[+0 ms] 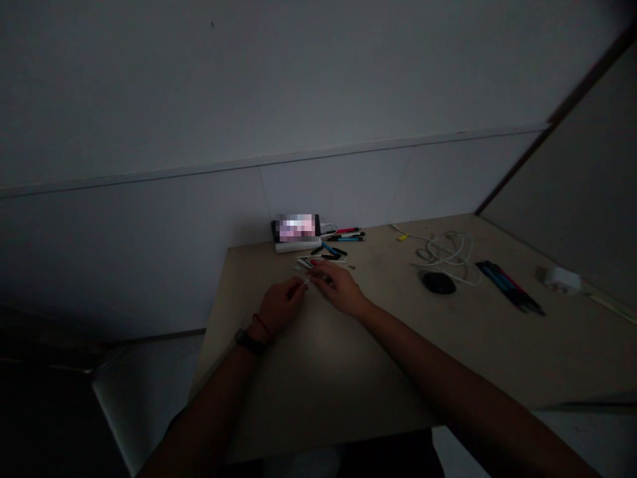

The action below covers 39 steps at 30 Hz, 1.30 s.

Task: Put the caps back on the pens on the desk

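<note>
Dim room: a pale wooden table (318, 372) stands against a white wall (199, 99). Near the table's far edge, the left hand (281, 305) pinches a thin white pen part (304, 284) between closed fingertips; the right hand (338, 287), fingers curled, rests on loose pens (318, 260). A phone (296, 227) leans behind them. Right of the phone lie a mouse (438, 283) and a white cable (448, 252).

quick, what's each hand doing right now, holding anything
Left hand: fingers closed, pinching the end of a thin white pen part.
Right hand: lying over the pen parts on the table; its grip cannot be told in the dim light.
</note>
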Available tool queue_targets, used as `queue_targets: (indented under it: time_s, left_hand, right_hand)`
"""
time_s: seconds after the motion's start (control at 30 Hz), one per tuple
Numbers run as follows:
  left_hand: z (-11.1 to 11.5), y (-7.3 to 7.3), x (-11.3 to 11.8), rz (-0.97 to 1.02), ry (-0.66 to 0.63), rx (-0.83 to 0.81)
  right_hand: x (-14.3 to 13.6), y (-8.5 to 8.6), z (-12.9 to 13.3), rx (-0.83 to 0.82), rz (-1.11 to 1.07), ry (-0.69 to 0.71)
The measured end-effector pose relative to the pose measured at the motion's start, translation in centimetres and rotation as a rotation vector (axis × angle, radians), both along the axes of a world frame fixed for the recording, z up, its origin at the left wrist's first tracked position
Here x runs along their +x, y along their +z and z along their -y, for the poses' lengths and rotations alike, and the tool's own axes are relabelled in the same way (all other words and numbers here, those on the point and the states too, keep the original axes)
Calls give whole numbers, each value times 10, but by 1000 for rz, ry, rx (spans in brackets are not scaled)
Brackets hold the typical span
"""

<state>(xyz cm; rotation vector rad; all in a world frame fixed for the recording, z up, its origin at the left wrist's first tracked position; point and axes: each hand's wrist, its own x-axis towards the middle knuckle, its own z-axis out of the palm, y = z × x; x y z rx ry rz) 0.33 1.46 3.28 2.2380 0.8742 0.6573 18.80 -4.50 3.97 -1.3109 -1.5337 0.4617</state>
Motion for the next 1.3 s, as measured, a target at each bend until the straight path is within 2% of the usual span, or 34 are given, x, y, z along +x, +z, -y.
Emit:
queue_targets:
  time_s: [0.17,0.33,0.5,0.63,1.1,1.23,1.3]
  left_hand:
    - [3,5,-1,25,-17,-2]
    - [5,6,-1,83,-45,-8]
    - [3,3,-2,113,-82,-17]
    - [2,1,-3,131,-106,-32]
    - [4,5,-2,165,-98,-53]
    - [4,4,-2,173,-72,-72]
    - [4,4,-2,178,-52,-88]
  right_hand:
    - [-8,-6,-1,-74,-259,-44]
    - [-12,-6,-4,-147,-433,19]
    - [-14,-3,-2,-308,-572,59]
    - [-17,-2,-1,-349,-592,52]
    - [-17,-9,-3,-302,-595,35]
    - [-7,-5,-8,-251,-549,60]
    - [4,1,-10,-235,-486,13]
